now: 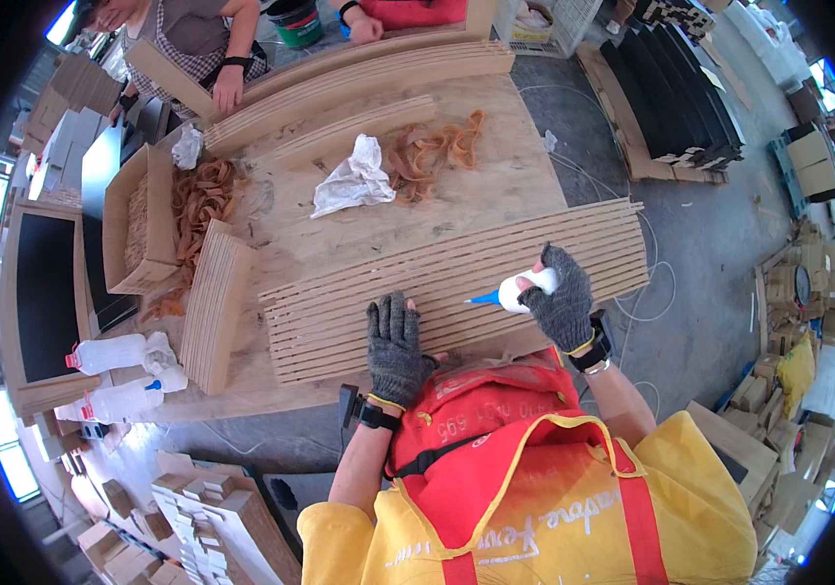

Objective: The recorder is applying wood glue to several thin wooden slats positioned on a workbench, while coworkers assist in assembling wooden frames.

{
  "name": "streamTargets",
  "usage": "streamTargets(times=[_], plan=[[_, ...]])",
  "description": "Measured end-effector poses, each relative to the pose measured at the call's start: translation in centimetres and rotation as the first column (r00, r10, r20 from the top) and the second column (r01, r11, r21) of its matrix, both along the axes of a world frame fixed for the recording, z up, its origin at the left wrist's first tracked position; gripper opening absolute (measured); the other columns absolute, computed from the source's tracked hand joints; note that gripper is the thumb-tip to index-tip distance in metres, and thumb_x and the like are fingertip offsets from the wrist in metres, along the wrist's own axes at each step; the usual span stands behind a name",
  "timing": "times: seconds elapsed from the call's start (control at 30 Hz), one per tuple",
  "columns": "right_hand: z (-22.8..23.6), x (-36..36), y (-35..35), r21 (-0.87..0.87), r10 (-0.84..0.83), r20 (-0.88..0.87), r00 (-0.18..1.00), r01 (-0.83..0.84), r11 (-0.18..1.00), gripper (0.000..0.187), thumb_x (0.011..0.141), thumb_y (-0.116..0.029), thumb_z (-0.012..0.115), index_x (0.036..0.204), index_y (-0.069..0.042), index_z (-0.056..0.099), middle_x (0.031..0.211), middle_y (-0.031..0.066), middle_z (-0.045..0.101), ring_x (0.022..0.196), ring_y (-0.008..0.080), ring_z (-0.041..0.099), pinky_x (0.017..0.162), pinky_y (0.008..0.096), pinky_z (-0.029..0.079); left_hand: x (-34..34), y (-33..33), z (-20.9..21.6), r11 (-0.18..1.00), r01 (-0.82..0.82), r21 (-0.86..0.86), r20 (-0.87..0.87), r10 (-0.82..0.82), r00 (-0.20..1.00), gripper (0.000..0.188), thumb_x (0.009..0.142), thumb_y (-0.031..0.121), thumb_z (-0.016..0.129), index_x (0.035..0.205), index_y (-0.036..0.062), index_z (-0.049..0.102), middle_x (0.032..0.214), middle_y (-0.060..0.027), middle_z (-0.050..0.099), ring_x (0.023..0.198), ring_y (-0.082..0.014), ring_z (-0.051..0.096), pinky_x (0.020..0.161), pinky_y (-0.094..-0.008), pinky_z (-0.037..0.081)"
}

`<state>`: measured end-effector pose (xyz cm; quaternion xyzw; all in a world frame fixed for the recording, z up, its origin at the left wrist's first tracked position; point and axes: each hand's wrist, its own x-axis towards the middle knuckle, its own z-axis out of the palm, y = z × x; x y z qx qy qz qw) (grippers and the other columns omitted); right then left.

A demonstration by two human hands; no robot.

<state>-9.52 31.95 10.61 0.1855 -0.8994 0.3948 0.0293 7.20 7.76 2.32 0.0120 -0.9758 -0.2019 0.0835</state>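
In front of me, on the worktable (291, 210), a row of long thin wooden strips (339, 346) lies side by side with narrow gaps. My left hand (395, 346), in a dark grey glove with bare fingertips, rests flat on the strips near their front edge, fingers stretched out. A white squeeze bottle with a blue nozzle (513, 294) is tipped on its side over the strips, its nozzle pointing left. My right hand (565, 302), gloved alike, is wrapped around the bottle's body. Whether anything comes out of the nozzle is too small to tell.
Left stand a cardboard box (149, 219), brown rubber bands (205, 200), a stack of strips (217, 307) and clear plastic bottles (110, 353). Crumpled white plastic (354, 177) lies mid-table. Across the table, one person's hand (228, 90) touches boards; another person's hand (366, 27) is beside it.
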Motion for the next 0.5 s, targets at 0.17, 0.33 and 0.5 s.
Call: streamTargets(times=[0.17,0.33,0.5], plan=[[-0.2,-1.9,2.9,-0.046,0.000,-0.016,1.000,-0.001,0.999,0.035,0.076,-0.023,0.086,0.096,-0.008,0.062,0.083,0.0137,0.063,0.076,0.0344,0.064,0.070,0.0432,0.051,-1.0,2.2,-1.2,0.999,-0.017,-0.049,-0.023,0.016,1.000,0.128,0.055,0.051,0.091,0.156,0.0027,0.029,0.160,-0.0252,0.033,0.149,-0.0453,0.031,0.125,-0.0642,0.017],[-0.4,-4.5,6.9,-0.064,0.009,-0.016,1.000,-0.010,0.998,0.035,0.075,-0.023,0.086,0.096,-0.009,0.062,0.084,0.0136,0.063,0.078,0.0343,0.064,0.072,0.0431,0.051,-1.4,2.9,-1.6,0.993,-0.034,-0.116,-0.023,0.031,0.999,0.127,0.052,0.052,0.088,0.156,0.0041,0.032,0.159,-0.0236,0.037,0.147,-0.0450,0.035,0.124,-0.0655,0.018],[0.2,-6.4,10.1,-0.016,0.022,0.017,1.000,-0.022,1.000,0.031,0.078,-0.017,0.085,0.094,-0.006,0.060,0.085,0.0125,0.059,0.079,0.0291,0.061,0.076,0.0397,0.050,-1.4,2.9,-1.9,0.985,-0.040,-0.166,-0.040,0.033,0.999,0.123,0.054,0.049,0.089,0.155,0.0057,0.034,0.156,-0.0231,0.040,0.145,-0.0446,0.037,0.122,-0.0663,0.022]])
